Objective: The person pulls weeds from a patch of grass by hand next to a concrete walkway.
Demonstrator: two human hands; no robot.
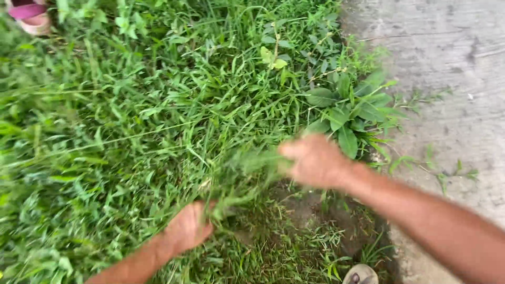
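Green grass point(131, 131) fills the ground beside a concrete slab point(452, 79), left hand point(188, 227) clenched on a tuft point(231, 194) low at its base, right hand point(315, 160) blurred, closed round the same tuft's blades higher up, broadleaf weed point(347, 113) just behind.

Grass point(131, 131) fills the left; concrete path point(452, 79) lies right; broad-leaved weed point(347, 113) between them, far of the hands
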